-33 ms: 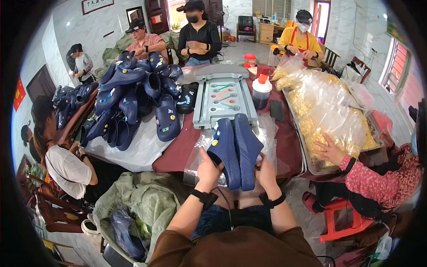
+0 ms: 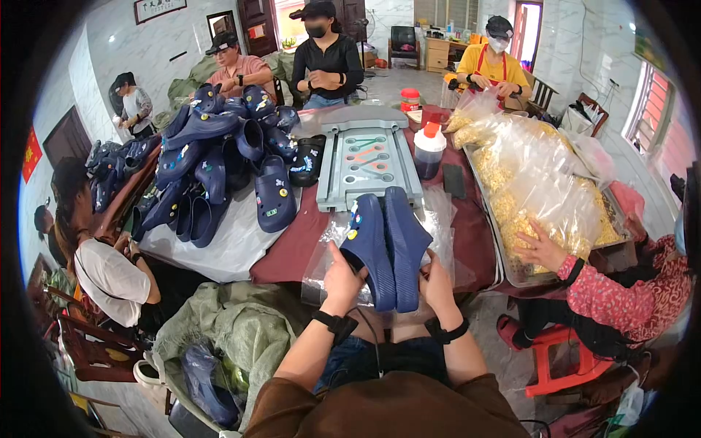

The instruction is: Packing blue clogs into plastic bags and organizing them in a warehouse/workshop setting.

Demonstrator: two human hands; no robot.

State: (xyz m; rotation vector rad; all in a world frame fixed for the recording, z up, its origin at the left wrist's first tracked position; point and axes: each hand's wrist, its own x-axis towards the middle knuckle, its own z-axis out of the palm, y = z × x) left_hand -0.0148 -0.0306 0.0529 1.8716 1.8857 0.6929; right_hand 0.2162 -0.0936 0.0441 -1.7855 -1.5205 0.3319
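No change showing since the last frame, so I'm reading this as a steady hold. My left hand and right hand are closing in from either side on 2 navy shoes, pressed side by side, over clear plastic at the near table edge. Dark red cloth is covering the table; a grey rack is sitting just beyond, a shoe pile left, a metal tray of yellow bits right. Around the room, co-workers are sitting and standing; 1 co-worker's hand is touching the bits.
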